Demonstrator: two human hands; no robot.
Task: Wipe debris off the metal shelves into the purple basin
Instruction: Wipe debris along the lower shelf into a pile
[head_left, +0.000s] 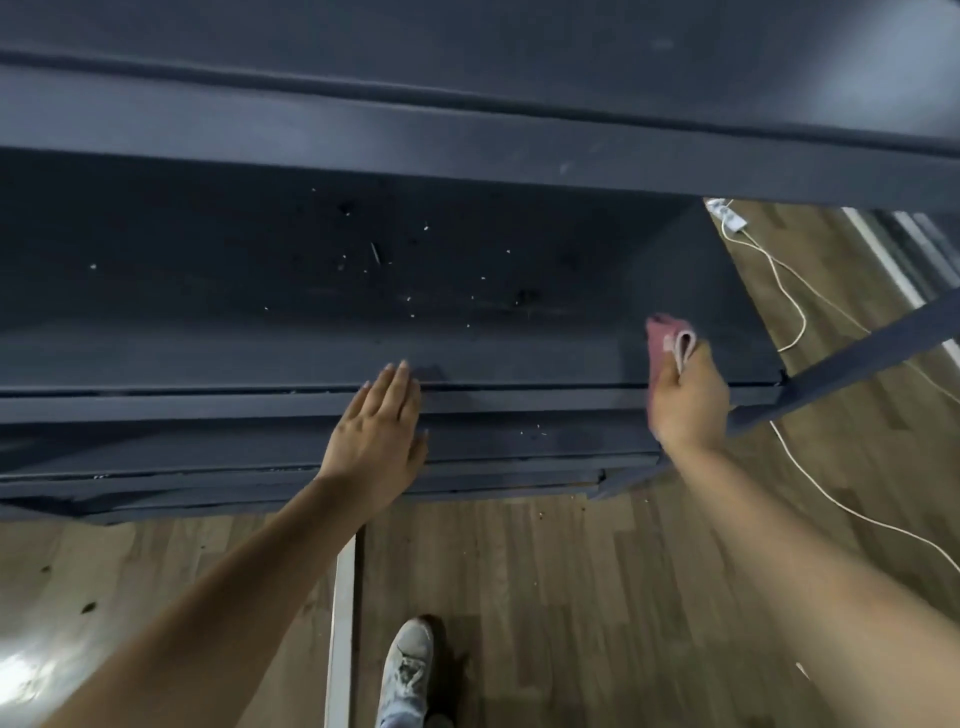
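View from the head camera, looking down on a dark metal shelf (311, 291) of a rack. The right hand (685, 395) holds a pink cloth (662, 340), its fingers curled round the folded wad, and sits at the shelf's front right corner with the cloth just over the front edge. The left hand (382, 431) lies flat with fingers straight and together; the fingertips reach onto the shelf at the middle of its front edge, gripping nothing. Pale debris (395, 260) is scattered over the shelf, thickest around its centre and back, with a lone speck towards the left end; a few more flecks (530, 428) lie on the lower ledge below the front edge, between the two hands. The purple basin is not in view, so its position cannot be told. A white cable (789, 291) runs across the wooden floor (571, 597) past the shelf's right end, and a grey shoe (410, 660) stands below the front edge.

Judged step: the start of a wiping pass, the cloth poised at the right corner and the debris not yet gathered. The next move likely calls for pressing the cloth flat onto the surface and sweeping from the back towards the front edge, with the basin brought beneath that edge to catch what falls; otherwise the specks would drop onto the lower ledge or the floor.
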